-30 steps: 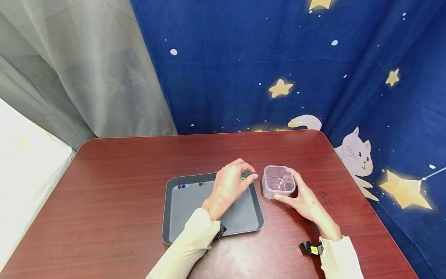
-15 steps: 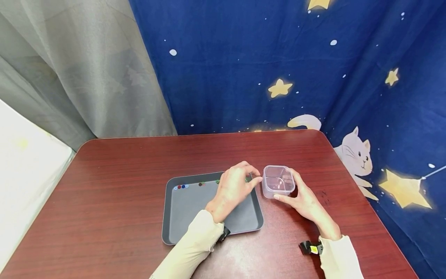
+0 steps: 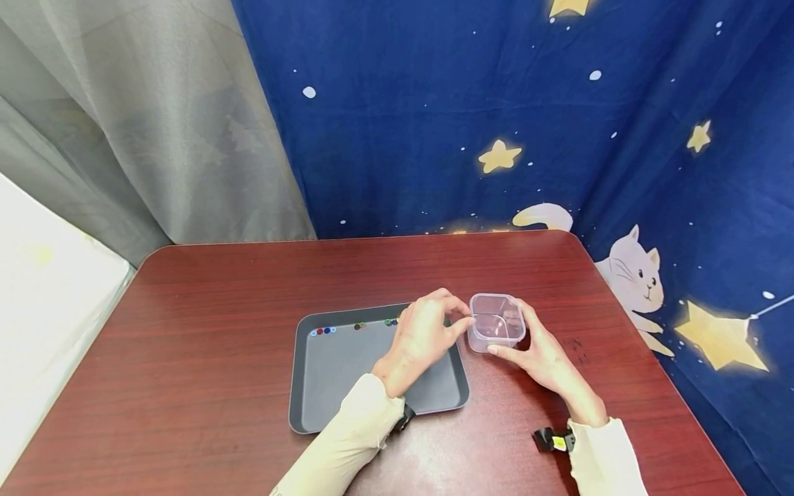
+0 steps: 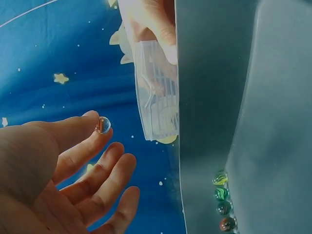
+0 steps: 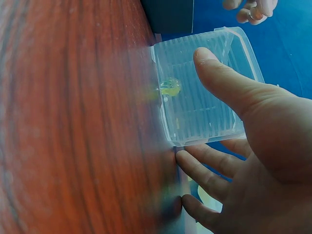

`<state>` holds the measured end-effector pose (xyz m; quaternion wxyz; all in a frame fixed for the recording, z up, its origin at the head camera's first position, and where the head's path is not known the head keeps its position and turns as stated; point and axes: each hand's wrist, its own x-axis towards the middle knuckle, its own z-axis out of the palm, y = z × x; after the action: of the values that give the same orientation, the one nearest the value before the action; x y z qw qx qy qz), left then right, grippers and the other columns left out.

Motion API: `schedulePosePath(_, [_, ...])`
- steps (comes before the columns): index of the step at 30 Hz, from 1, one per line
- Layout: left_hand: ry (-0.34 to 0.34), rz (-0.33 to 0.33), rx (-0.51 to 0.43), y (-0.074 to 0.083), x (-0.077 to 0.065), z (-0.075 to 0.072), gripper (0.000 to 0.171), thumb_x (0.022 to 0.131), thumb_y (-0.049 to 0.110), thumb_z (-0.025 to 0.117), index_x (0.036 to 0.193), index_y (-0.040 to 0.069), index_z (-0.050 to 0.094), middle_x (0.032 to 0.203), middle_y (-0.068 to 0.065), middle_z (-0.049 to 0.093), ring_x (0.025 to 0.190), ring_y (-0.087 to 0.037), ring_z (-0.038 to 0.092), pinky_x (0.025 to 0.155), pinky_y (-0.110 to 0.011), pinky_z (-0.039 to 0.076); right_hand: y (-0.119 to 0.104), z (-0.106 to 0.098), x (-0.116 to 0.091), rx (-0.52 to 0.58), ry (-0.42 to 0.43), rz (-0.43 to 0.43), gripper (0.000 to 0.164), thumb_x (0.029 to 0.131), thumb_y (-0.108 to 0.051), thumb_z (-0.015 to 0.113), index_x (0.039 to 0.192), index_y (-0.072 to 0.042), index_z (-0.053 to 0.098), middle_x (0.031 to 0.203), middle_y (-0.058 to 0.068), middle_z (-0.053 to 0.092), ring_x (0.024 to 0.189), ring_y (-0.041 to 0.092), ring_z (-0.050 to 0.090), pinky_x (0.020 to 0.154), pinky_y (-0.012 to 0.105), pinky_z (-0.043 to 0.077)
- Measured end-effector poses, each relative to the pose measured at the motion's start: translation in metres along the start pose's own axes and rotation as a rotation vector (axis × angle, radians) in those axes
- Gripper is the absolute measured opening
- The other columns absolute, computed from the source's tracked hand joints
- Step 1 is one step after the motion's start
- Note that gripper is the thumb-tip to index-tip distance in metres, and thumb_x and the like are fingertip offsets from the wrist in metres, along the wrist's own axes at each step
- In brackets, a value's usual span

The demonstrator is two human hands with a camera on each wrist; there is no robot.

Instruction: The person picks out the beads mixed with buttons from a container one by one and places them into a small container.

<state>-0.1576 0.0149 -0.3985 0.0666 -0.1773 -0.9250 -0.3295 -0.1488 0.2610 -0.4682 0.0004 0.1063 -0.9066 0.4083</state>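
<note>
My left hand (image 3: 422, 337) pinches a clear marble (image 4: 103, 125) with an orange-red streak between thumb and index finger; its other fingers are spread loosely. The fingertips are at the left rim of a clear square plastic container (image 3: 494, 346), above the table. My right hand (image 3: 541, 355) grips that container from the right, thumb on the near side and fingers around the far side. Through its wall in the right wrist view, a yellow-green marble (image 5: 170, 87) shows at the bottom. A grey tray (image 3: 347, 386) lies beneath my left hand and forearm.
Along the tray's far side lie several marbles, with red and blue ones (image 3: 322, 331) at the left and green ones (image 4: 222, 193) farther right, partly hidden by my left hand. The brown table (image 3: 205, 344) reaches back to a blue star-patterned curtain (image 3: 397, 124).
My left hand has moved right, from over the tray's far right corner to the container's left rim, uncovering some marbles. The right hand and the container have stayed in place.
</note>
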Motion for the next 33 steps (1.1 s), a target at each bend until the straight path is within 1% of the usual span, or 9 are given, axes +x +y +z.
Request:
schedulePosePath(5, [-0.015,0.013,0.015,0.001,0.0,0.001,0.009,0.091,0.035,0.081,0.099,0.03,0.08,0.095,0.015,0.069,0.083,-0.009,0.07,0.068,-0.024,0.05,-0.001,0.0,0.001,-0.01,-0.002,0.003,0.095,0.086,-0.033,0.086,0.161,-0.02,0.028,0.146,0.016,0.055,0.125,0.036,0.059,0.106,0.057,0.045])
schedulePosePath(9, [-0.024,0.024,0.024,0.002,-0.001,0.003,0.008,0.092,0.034,0.08,0.098,0.031,0.08,0.093,0.014,0.068,0.077,-0.005,0.066,0.065,-0.02,0.048,-0.001,-0.001,0.001,-0.008,-0.009,0.011,0.096,0.086,-0.034,0.086,0.161,-0.019,0.028,0.147,0.018,0.054,0.125,0.038,0.058,0.108,0.06,0.045])
schedulePosePath(13, [-0.03,0.031,0.017,0.004,-0.001,0.005,0.007,0.092,0.034,0.08,0.098,0.031,0.08,0.09,0.013,0.068,0.072,-0.002,0.06,0.064,-0.02,0.046,-0.001,-0.002,0.001,-0.011,-0.014,0.021,0.097,0.086,-0.035,0.086,0.161,-0.018,0.027,0.148,0.019,0.053,0.126,0.039,0.058,0.109,0.061,0.044])
schedulePosePath(18, [-0.038,0.046,0.034,0.006,-0.001,0.007,0.007,0.092,0.033,0.08,0.099,0.031,0.08,0.09,0.012,0.069,0.075,-0.002,0.063,0.066,-0.02,0.047,-0.001,-0.002,0.002,-0.016,-0.01,0.015,0.096,0.087,-0.034,0.086,0.161,-0.018,0.027,0.148,0.019,0.052,0.127,0.039,0.057,0.108,0.061,0.044])
schedulePosePath(22, [-0.056,0.058,0.056,0.008,0.0,0.008,0.007,0.092,0.033,0.08,0.099,0.031,0.08,0.089,0.012,0.067,0.075,-0.001,0.062,0.066,-0.018,0.047,0.0,-0.001,0.002,-0.014,-0.01,0.008,0.096,0.087,-0.033,0.086,0.161,-0.019,0.027,0.15,0.019,0.051,0.127,0.039,0.057,0.108,0.061,0.044])
schedulePosePath(29, [-0.083,0.055,0.016,0.015,0.001,0.01,0.008,0.092,0.032,0.08,0.1,0.029,0.08,0.093,0.008,0.071,0.073,-0.002,0.06,0.063,-0.018,0.044,-0.001,-0.002,0.001,-0.017,-0.017,0.018,0.095,0.088,-0.035,0.084,0.162,-0.021,0.026,0.148,0.017,0.053,0.125,0.036,0.059,0.105,0.058,0.046])
schedulePosePath(33, [-0.085,0.053,0.034,0.017,0.001,0.011,0.009,0.092,0.034,0.08,0.1,0.031,0.08,0.092,0.01,0.071,0.073,0.0,0.062,0.062,-0.017,0.045,-0.001,-0.001,0.001,-0.018,-0.018,0.016,0.094,0.089,-0.035,0.084,0.162,-0.021,0.026,0.148,0.016,0.053,0.124,0.035,0.059,0.104,0.057,0.046])
